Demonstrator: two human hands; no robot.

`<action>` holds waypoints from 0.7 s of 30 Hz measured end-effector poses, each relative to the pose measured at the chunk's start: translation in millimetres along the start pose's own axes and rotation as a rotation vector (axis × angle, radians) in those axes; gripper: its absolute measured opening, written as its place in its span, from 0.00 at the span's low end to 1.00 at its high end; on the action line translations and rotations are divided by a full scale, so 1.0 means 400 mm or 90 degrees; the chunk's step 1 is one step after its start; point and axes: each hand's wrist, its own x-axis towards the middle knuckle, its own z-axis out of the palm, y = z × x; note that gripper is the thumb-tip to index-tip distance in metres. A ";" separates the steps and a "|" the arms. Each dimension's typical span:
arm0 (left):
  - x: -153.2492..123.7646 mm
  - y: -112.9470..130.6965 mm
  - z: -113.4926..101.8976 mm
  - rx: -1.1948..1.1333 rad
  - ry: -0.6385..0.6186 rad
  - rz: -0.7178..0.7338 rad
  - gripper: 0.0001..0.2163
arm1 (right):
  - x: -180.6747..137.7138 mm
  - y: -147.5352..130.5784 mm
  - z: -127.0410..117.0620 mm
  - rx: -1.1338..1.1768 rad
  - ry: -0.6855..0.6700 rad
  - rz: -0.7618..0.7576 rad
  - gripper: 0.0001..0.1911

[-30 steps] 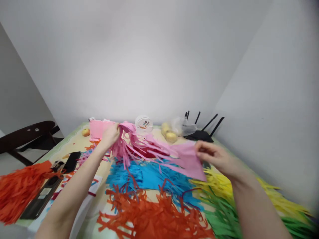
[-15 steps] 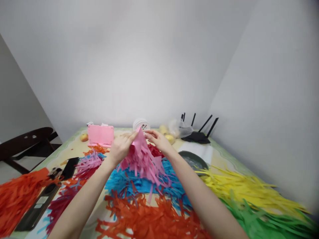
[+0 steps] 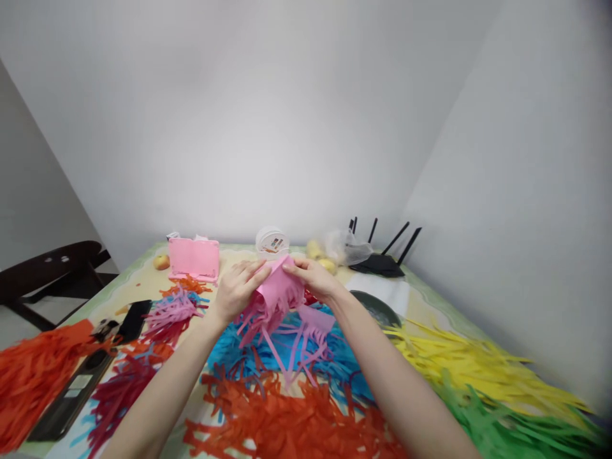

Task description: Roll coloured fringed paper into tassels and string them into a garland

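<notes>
Between my two hands is a pink fringed paper (image 3: pixel 280 287), its cut strips hanging down. My left hand (image 3: pixel 239 287) pinches its upper left edge, while the thumb and fingers of my right hand (image 3: pixel 313 277) grip its upper right edge. Below it lies blue fringed paper (image 3: pixel 234 350), and a loose pink fringed piece (image 3: pixel 318 319) rests on the blue near my right wrist. Closer to me spreads a heap of orange-red fringed paper (image 3: pixel 291 421). Some dark red paper shows behind my right hand, mostly hidden.
Yellow (image 3: pixel 468 357) and green fringe (image 3: pixel 507 414) lie at right, orange fringe (image 3: pixel 38 357) at left. A pink stand (image 3: pixel 194 258), white round tub (image 3: pixel 272 242), apple (image 3: pixel 161 262), black router (image 3: pixel 377 264) and dark round dish (image 3: pixel 375 309) occupy the table. A dark chair (image 3: pixel 48 274) stands left.
The pink fringed paper has tilted from a peaked shape and spread wider between my hands. My right hand has come down from beside its tip and now grips its edge.
</notes>
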 end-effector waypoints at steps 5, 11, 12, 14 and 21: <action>0.005 0.035 -0.005 -0.202 0.025 -0.400 0.10 | -0.010 0.004 0.000 0.041 -0.012 0.023 0.23; 0.012 0.091 0.017 -0.397 0.062 -0.676 0.15 | -0.012 0.006 0.008 0.041 0.019 0.001 0.24; 0.015 0.102 0.022 -0.454 0.046 -0.688 0.16 | -0.011 0.008 0.009 0.033 0.017 0.000 0.25; 0.027 0.127 0.030 -0.557 0.027 -0.700 0.17 | -0.007 0.009 0.010 0.010 0.007 0.001 0.25; 0.091 0.140 0.059 -0.779 0.069 -0.734 0.15 | -0.009 0.001 0.003 -0.128 0.114 -0.070 0.17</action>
